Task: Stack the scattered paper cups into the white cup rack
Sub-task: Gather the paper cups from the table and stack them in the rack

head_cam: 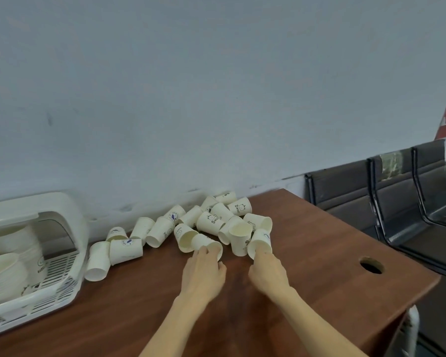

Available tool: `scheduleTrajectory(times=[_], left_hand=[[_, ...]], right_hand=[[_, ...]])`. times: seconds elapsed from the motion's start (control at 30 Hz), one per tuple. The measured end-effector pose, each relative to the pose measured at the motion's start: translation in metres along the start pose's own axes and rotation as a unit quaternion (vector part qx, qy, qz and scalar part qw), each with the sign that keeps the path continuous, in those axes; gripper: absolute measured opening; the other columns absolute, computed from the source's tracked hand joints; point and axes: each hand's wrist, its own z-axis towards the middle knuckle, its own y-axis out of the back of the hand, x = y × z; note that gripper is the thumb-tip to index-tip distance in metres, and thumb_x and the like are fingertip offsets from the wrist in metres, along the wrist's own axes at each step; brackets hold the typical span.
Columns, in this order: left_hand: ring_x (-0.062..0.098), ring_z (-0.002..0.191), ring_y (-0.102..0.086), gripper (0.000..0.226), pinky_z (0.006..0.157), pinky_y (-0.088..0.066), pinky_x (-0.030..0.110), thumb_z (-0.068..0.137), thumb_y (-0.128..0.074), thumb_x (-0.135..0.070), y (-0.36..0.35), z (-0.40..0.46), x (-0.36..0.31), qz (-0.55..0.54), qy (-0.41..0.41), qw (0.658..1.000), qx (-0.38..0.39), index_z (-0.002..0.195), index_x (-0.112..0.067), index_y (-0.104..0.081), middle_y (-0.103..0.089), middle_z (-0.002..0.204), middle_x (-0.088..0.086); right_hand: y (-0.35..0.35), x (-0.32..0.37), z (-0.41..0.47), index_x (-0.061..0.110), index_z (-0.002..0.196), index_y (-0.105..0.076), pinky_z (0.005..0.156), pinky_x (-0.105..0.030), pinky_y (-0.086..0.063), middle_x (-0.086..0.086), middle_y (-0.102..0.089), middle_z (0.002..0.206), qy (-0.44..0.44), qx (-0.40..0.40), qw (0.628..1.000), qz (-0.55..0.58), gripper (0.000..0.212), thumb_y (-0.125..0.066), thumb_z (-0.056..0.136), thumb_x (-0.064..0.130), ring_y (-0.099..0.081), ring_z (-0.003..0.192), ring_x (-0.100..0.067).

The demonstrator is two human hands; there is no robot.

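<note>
Several white paper cups (162,231) lie scattered on their sides along the back of the brown table (307,240). My left hand (204,269) grips a tipped cup (207,244) by its rim. My right hand (267,270) reaches into the mouth of another cup (260,240), fingers curled on its rim. The white cup rack (62,266) stands at the far left, holding stacked cups (3,274) under its raised lid.
A grey wall runs close behind the cups. The table has a round cable hole (371,264) near its right edge. Dark waiting chairs (397,197) stand beyond the table on the right.
</note>
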Motion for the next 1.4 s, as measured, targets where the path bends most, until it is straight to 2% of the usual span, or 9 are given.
scheduleTrajectory(times=[0.1, 0.3, 0.5, 0.67, 0.93, 1.1, 1.17, 1.23, 1.4], left_hand=[[0.022, 0.108, -0.052, 0.041, 0.085, -0.043, 0.033, 0.093, -0.042, -0.026, -0.012, 0.016, -0.008, 0.004, -0.013, 1.0, 0.011, 0.134, -0.023, -0.044, -0.054, 0.12, 0.001], [0.029, 0.102, -0.054, 0.05, 0.077, -0.045, 0.038, 0.092, -0.041, -0.023, -0.035, 0.051, -0.022, 0.044, -0.03, 0.998, 0.041, 0.141, -0.016, -0.033, -0.054, 0.115, 0.009], [0.031, 0.107, -0.053, 0.054, 0.065, -0.033, 0.036, 0.094, -0.039, -0.022, -0.05, 0.073, -0.033, 0.078, -0.033, 0.994, 0.068, 0.145, -0.02, -0.023, -0.049, 0.127, 0.012], [0.031, 0.106, -0.05, 0.03, 0.067, -0.035, 0.036, 0.093, -0.04, -0.018, -0.054, 0.077, -0.037, 0.088, -0.029, 0.992, 0.084, 0.123, -0.013, -0.043, -0.052, 0.118, 0.013], [0.027, 0.105, -0.051, 0.021, 0.077, -0.038, 0.035, 0.099, -0.035, -0.019, -0.042, 0.068, -0.028, 0.085, -0.021, 0.996, -0.011, 0.111, -0.013, -0.051, -0.055, 0.113, 0.007], [0.028, 0.087, -0.057, 0.013, 0.065, -0.036, 0.035, 0.092, -0.048, -0.016, -0.022, 0.057, -0.019, 0.053, -0.032, 0.994, -0.092, 0.098, -0.011, -0.059, -0.061, 0.092, 0.007], [0.025, 0.067, -0.059, 0.006, 0.052, -0.036, 0.033, 0.078, -0.067, -0.012, -0.016, 0.055, -0.013, 0.053, -0.051, 0.991, -0.116, 0.08, -0.013, -0.061, -0.06, 0.072, 0.004], [0.018, 0.053, -0.055, 0.021, 0.043, -0.036, 0.029, 0.064, -0.079, -0.012, -0.01, 0.055, -0.008, 0.079, -0.061, 0.986, -0.133, 0.07, -0.017, -0.059, -0.056, 0.06, -0.002], [0.017, 0.055, -0.056, 0.019, 0.043, -0.03, 0.026, 0.066, -0.079, -0.016, 0.002, 0.051, 0.001, 0.096, -0.061, 0.981, -0.157, 0.07, -0.018, -0.06, -0.056, 0.061, -0.003]], right_hand=[[-0.009, -0.008, 0.007, 0.009, 0.111, -0.046, 0.074, -0.034, -0.041, -0.012, -0.059, 0.109, 0.007, 0.01, 1.0, -0.019, 0.027, -0.042, 0.085, 0.008, -0.057, 0.1, -0.032], [-0.025, -0.025, 0.024, 0.011, 0.104, -0.044, 0.072, -0.033, -0.039, -0.01, -0.058, 0.11, 0.019, 0.013, 0.998, -0.061, 0.015, -0.044, 0.088, 0.013, -0.056, 0.1, -0.029], [-0.04, -0.029, 0.043, 0.009, 0.121, -0.043, 0.081, -0.039, -0.044, -0.012, -0.053, 0.116, 0.025, 0.027, 0.996, -0.081, 0.034, -0.048, 0.088, 0.018, -0.054, 0.104, -0.031], [-0.051, -0.028, 0.046, 0.014, 0.123, -0.046, 0.079, -0.038, -0.041, -0.01, -0.054, 0.114, 0.024, 0.007, 0.993, -0.113, 0.035, -0.044, 0.089, 0.022, -0.053, 0.104, -0.029], [-0.061, -0.024, 0.045, 0.013, 0.114, -0.053, 0.078, -0.037, -0.04, -0.01, -0.057, 0.114, 0.006, -0.035, 0.988, -0.151, 0.028, -0.039, 0.095, 0.029, -0.054, 0.1, -0.029], [-0.056, -0.011, 0.054, 0.019, 0.109, -0.058, 0.065, -0.029, -0.041, -0.002, -0.063, 0.104, -0.003, -0.063, 0.993, -0.1, 0.029, -0.042, 0.097, 0.041, -0.063, 0.093, -0.021], [-0.057, -0.004, 0.058, 0.021, 0.108, -0.059, 0.063, -0.027, -0.04, 0.001, -0.064, 0.1, -0.009, -0.069, 0.993, -0.096, 0.025, -0.045, 0.097, 0.038, -0.063, 0.092, -0.019], [-0.058, 0.002, 0.061, 0.02, 0.11, -0.061, 0.064, -0.026, -0.041, 0.002, -0.065, 0.102, -0.033, -0.07, 0.992, -0.101, 0.021, -0.048, 0.096, 0.029, -0.063, 0.093, -0.017], [-0.061, 0.012, 0.06, 0.017, 0.107, -0.063, 0.067, -0.025, -0.048, 0.0, -0.065, 0.101, -0.054, -0.042, 0.986, -0.154, 0.023, -0.049, 0.092, 0.006, -0.064, 0.093, -0.017]])
